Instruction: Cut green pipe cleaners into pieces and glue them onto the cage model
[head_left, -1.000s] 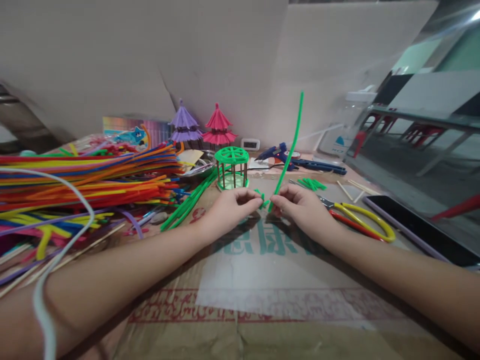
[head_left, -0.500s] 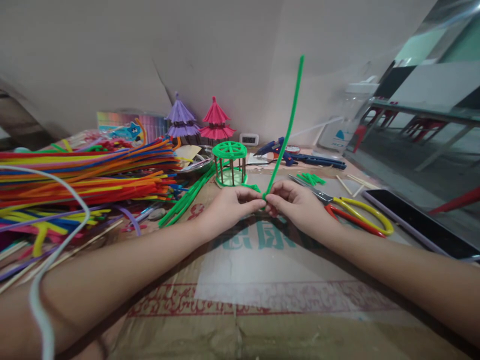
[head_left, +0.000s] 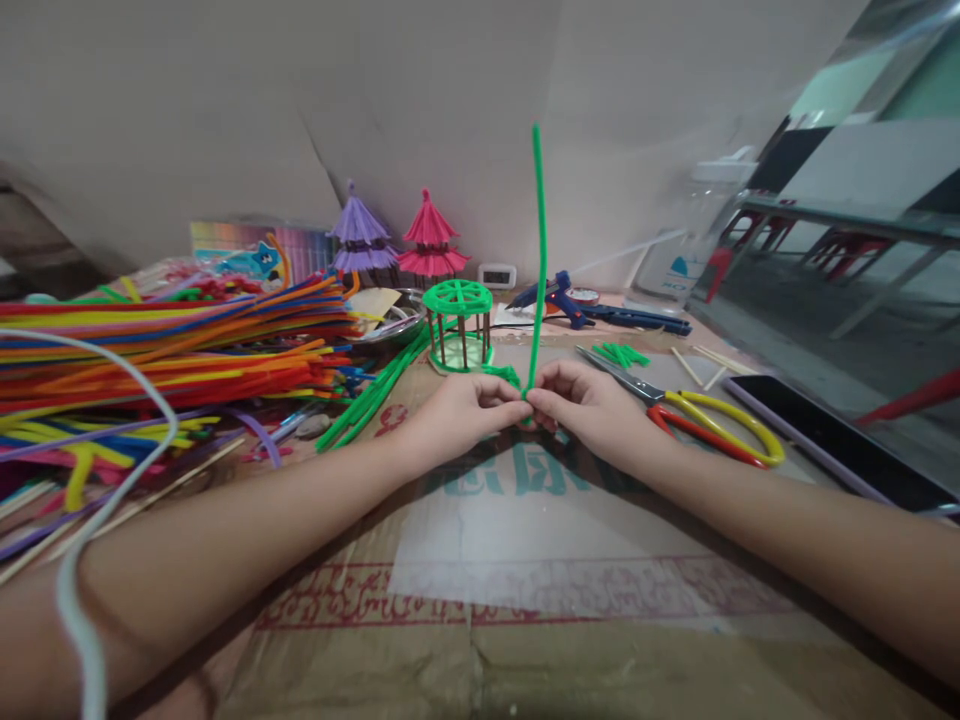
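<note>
A long green pipe cleaner (head_left: 539, 250) stands almost upright, its lower end pinched between my two hands. My left hand (head_left: 484, 405) closes thumb and finger on that end from the left. From the right, my right hand (head_left: 574, 395) grips it with thumb against fingers; the fingertips of both hands touch or nearly touch. Just behind my left hand is a small round green frame (head_left: 458, 298) with a spoked top on brown posts. Beside it lies a bundle of green pipe cleaners (head_left: 382, 390). The bent lower tip is mostly hidden by my fingers.
Scissors (head_left: 705, 425) and a phone (head_left: 832, 435) lie at right. Behind are a blue glue gun (head_left: 551, 298), short green pieces (head_left: 621, 355), a small clock (head_left: 497, 276), and purple (head_left: 361, 235) and pink (head_left: 429, 235) pagoda models. Colourful pipe cleaners (head_left: 172, 330) pile up left; a white cable (head_left: 142, 385) crosses there.
The pipe cleaner's free end has swung left, from leaning right to nearly vertical. Both hands stay in almost the same place, still pinching its lower end.
</note>
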